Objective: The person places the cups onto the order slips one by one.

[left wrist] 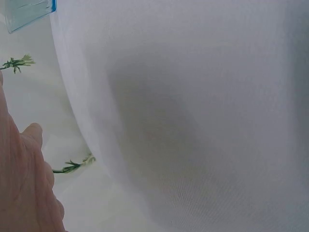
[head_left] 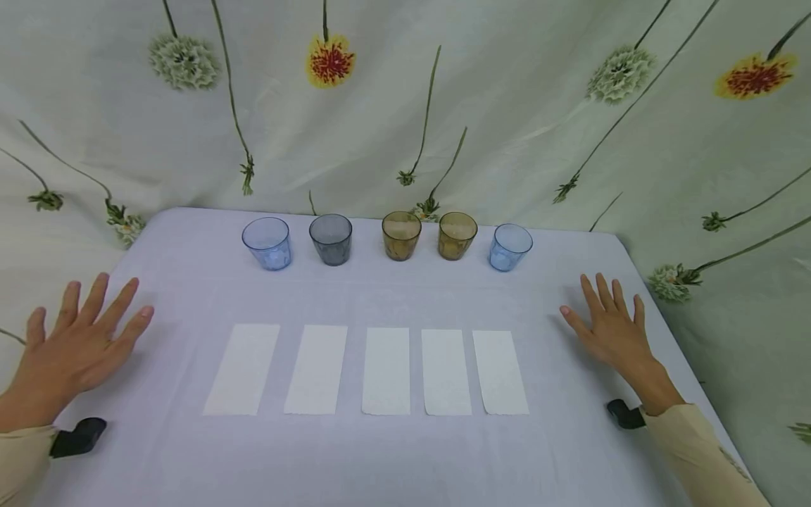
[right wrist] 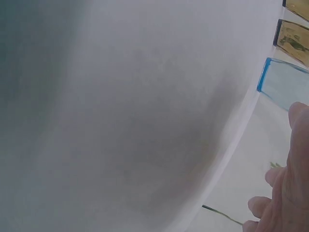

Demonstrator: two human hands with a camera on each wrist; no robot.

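My left hand [head_left: 79, 345] is spread with straight fingers over the left edge of the table, holding nothing. On the far right my right hand [head_left: 613, 327] is likewise spread and holds nothing. Along the back edge stands a row of glasses: a blue glass [head_left: 267, 243], a grey glass [head_left: 331, 240], two amber glasses [head_left: 401, 236] and another blue glass [head_left: 510, 247]. Nearest the right hand is that last blue glass, also seen in the right wrist view. In front of the row lie several white paper strips [head_left: 386, 371], side by side and apart.
A white cloth covers the table [head_left: 355, 465]. Behind it hangs a pale curtain [head_left: 507, 91] printed with flowers, close to the glasses. Each wrist wears a black camera, one visible by the left sleeve [head_left: 25, 458].
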